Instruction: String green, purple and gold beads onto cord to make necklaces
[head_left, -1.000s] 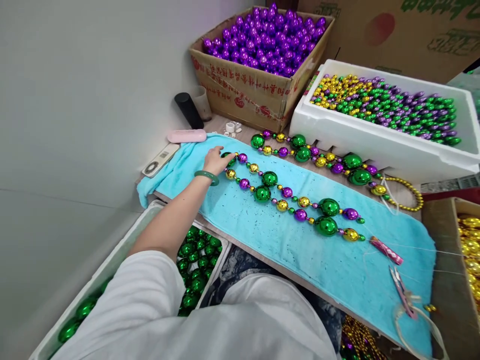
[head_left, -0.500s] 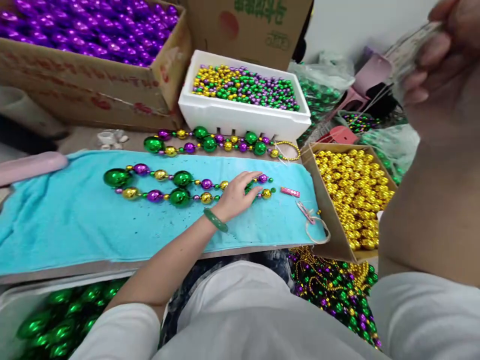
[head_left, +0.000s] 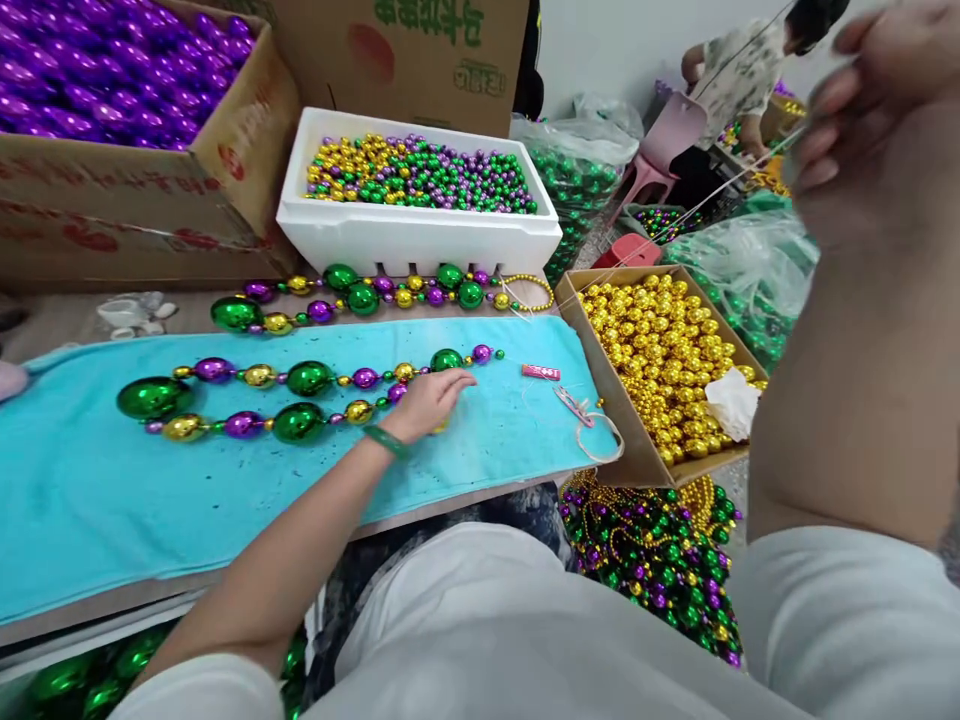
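My left hand (head_left: 429, 402), a green bangle at its wrist, is closed over the lower row of a large bead strand (head_left: 300, 422) on a blue towel (head_left: 247, 500). Its palm hides some beads; a gold one peeks out below. The strand lies in a long loop of green, purple and gold balls, the biggest green ball at the left end. Raised at the upper right, my right hand (head_left: 862, 130) has its fingers curled on a thin pale string (head_left: 739, 180), which slants down to the left. A pink-red labelled piece (head_left: 541, 372) and small pink scissors (head_left: 574, 407) lie right of the strand.
A second bead strand (head_left: 363, 298) lies behind the towel, before a white foam box (head_left: 420, 235) of small beads. Cardboard boxes hold purple balls (head_left: 112, 80) and gold beads (head_left: 652, 350). Bead strings (head_left: 652, 560) are heaped below right. Another person (head_left: 739, 80) works behind.
My left hand has closed and drawn nearer along the lower bead row, which now spreads farther from the upper one. The view has swung right, and string stretches from my raised right hand.
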